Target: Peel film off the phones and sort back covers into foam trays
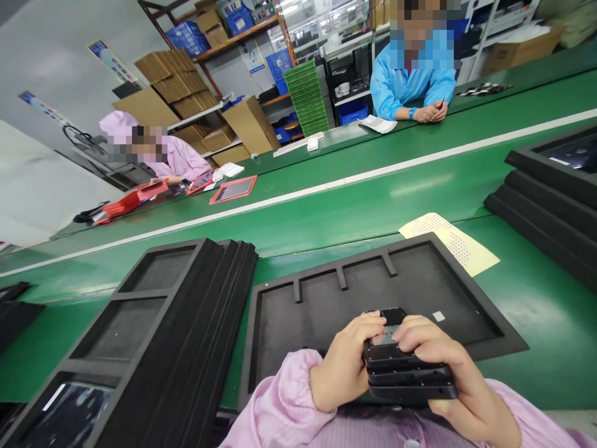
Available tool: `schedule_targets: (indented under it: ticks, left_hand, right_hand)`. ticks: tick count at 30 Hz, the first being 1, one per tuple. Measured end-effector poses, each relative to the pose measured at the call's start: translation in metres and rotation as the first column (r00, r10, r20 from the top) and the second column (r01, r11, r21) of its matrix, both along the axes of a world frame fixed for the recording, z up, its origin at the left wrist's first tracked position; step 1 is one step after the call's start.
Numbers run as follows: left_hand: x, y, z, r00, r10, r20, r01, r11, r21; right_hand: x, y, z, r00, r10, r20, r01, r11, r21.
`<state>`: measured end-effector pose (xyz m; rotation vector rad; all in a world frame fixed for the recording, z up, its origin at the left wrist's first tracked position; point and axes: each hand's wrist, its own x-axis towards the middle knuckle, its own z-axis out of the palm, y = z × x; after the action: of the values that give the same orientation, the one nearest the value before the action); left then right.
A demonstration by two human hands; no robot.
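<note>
The green bench held a shallow black tray. Our left hand and right hand gripped stacked black devices.

1. On the long, smooth green table lies the wide, rectangular black foam tray.
2. Left of the tray, just beside it: a stack of compartmented, rectangular black foam trays.
3. Right of the tray, apart: another stack of rectangular black foam trays.
4. At its far right edge: a pale yellow, dotted sheet.
5. In its right part: a small, square whitish piece.
6. At its near side: piled flat, rectangular black devices (over it or just before it, unclear).
7. Beyond it, leftward: a flat, red-edged rectangular panel.
</note>
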<state>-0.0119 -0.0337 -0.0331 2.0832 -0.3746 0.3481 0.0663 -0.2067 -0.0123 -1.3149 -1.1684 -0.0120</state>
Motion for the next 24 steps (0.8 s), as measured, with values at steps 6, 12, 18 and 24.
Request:
schedule_targets:
  ticks: [6, 12, 18, 24]
  left_hand:
    - [-0.0011, -0.0001, 0.0006, 0.999, 0.002, 0.035, -0.003, 1.000, 0.003]
    - [-0.0015, 0.0001, -0.0009, 0.998, -0.004, 0.066, 0.004, 1.000, -0.008]
    - [-0.0041, -0.0001, -0.0042, 1.000, -0.021, -0.016, 0.021, 1.000, -0.023]
    - [-0.0043, -0.0004, -0.0043, 1.000, -0.004, 0.004, 0.004, 1.000, -0.024]
  right_hand:
    - [0.0013, -0.0003, -0.0008, 0.999, 0.016, 0.038, -0.015, 1.000, -0.010]
    - [0.0015, 0.0005, -0.0029, 0.996, 0.031, 0.083, -0.030, 0.999, -0.011]
    - [0.0022, -0.0018, -0.0040, 0.996, 0.046, 0.081, -0.043, 0.998, -0.040]
    - [0.0025, -0.0023, -0.0020, 0.995, 0.042, 0.094, -0.037, 0.998, -0.052]
